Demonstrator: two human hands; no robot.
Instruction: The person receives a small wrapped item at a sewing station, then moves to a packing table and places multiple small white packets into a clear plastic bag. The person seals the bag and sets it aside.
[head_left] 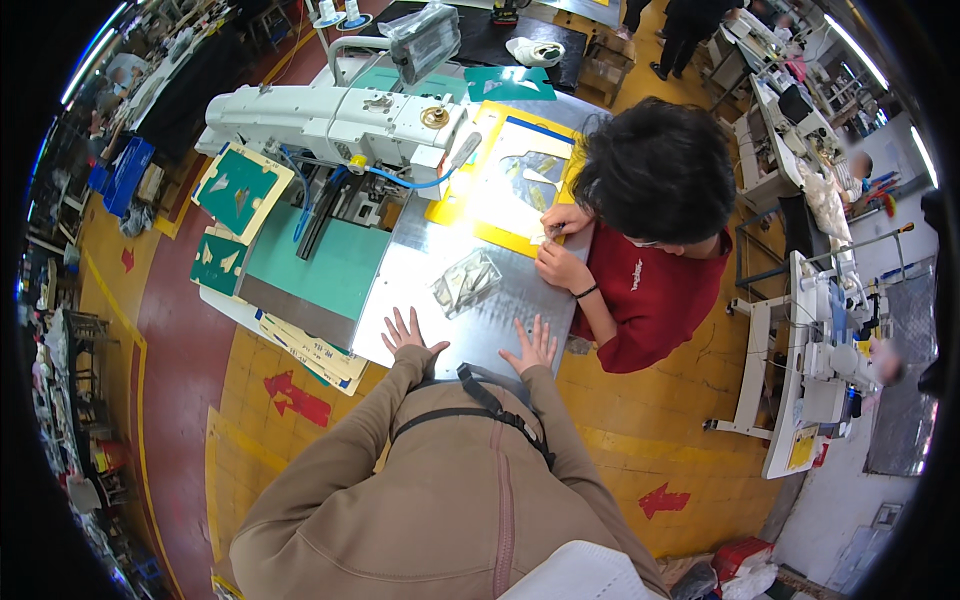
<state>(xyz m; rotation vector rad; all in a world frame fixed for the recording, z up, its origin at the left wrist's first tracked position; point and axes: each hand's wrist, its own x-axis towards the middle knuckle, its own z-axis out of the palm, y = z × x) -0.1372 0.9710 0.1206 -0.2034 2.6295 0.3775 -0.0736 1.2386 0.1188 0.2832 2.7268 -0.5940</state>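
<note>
My left hand (406, 332) lies flat on the near edge of the shiny metal table (400, 265), fingers spread and nothing in it. Beside the table's near right corner, my right hand (532, 345) rests the same way, palm down with fingers apart. Beyond both hands sits a clear plastic tray (467, 283) holding several pale flat pieces. A co-worker in a red shirt (660, 290) leans in from the right, both hands over the edge of a yellow template (505, 235). Something small is between that person's fingers, too small to name.
A large white sewing machine (330, 120) stands at the far left of the table, with a green work surface (315, 265) below it. Green template boards (238, 190) hang at its left side. A white shoe (534, 52) lies on a black table behind. More sewing machines (825, 375) stand at right.
</note>
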